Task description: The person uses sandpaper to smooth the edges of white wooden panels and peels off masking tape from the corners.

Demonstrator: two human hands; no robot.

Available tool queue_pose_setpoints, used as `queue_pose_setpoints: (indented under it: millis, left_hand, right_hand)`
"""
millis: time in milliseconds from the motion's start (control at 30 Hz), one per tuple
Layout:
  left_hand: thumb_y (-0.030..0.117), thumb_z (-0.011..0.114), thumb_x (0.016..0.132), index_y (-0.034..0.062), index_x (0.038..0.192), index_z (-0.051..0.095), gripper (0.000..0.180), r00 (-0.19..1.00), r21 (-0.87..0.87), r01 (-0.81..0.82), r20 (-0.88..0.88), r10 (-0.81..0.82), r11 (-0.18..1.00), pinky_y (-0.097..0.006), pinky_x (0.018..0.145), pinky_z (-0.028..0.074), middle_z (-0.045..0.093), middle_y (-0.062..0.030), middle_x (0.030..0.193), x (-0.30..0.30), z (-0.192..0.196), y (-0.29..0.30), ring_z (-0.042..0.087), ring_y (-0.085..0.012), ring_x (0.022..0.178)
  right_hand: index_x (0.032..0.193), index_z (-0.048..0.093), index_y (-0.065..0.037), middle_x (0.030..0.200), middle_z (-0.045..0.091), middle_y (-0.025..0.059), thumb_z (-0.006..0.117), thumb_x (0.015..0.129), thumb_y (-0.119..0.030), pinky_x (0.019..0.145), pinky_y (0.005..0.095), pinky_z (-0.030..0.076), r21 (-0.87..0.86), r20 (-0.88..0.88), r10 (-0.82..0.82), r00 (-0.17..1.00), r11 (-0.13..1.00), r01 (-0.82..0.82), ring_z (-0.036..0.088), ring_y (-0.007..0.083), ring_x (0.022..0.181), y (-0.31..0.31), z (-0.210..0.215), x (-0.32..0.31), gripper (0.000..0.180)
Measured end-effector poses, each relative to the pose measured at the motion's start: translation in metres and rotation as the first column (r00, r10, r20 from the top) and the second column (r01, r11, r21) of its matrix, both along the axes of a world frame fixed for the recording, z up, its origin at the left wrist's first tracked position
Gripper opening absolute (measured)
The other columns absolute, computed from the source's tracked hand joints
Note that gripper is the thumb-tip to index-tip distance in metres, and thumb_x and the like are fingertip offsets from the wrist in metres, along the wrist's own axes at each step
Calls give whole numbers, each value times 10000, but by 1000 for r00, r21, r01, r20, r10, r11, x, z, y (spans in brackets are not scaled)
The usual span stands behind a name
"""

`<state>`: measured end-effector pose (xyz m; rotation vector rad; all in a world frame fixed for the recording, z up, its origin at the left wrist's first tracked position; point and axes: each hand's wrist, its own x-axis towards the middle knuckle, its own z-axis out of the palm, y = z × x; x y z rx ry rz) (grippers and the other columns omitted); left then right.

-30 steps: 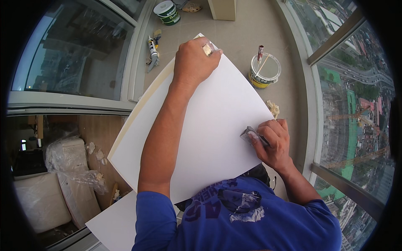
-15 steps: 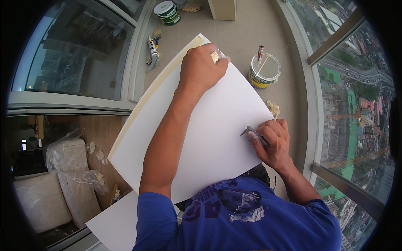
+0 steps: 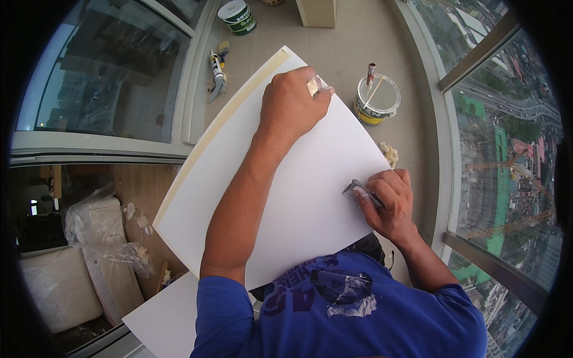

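Head view: white board (image 3: 286,197) rests tilted across the lap. Left hand (image 3: 290,107) pinches a small pale scrap at the far corner; right hand (image 3: 388,203) grips a filler-caked scraper (image 3: 357,192) at the right edge. Risk: loose corner grip lets the board pivot, scraper gouges the face.

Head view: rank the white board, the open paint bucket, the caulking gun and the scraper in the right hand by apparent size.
1. white board
2. open paint bucket
3. caulking gun, long but thin, so close to the bucket
4. scraper, mostly hidden by the right hand
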<state>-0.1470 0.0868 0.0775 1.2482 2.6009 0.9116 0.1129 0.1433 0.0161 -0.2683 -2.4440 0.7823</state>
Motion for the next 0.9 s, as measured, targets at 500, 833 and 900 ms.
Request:
queue_pose_setpoints:
  millis: [500,833,900]
  left_hand:
    - [73,751,880,-18,970,668,152,982,419,101,102,-158,902,-386,684,576,714,-159,822,45,-37,-37,708,-292,712]
    - [28,661,846,42,913,679,71,957,402,288,-97,-272,869,-380,624,424,683,-62,761,129,-74,-105,633,-229,634]
    - [28,665,836,42,931,684,98,949,390,316,-148,-280,865,-372,628,419,684,-61,765,134,-77,-105,628,-224,633]
  right_hand:
    - [999,636,-54,909,679,83,795,831,-20,800,404,454,-117,-91,-54,994,992,43,634,279,821,-1,-7,3,234]
    - [1283,613,42,1067,751,168,809,918,-50,907,329,562,-675,104,-157,982,714,185,712,191,1038,22,16,-18,425]
    - [1236,662,56,1012,763,157,857,881,-119,859,328,569,-620,186,-138,973,751,225,719,165,942,37,16,-27,441]
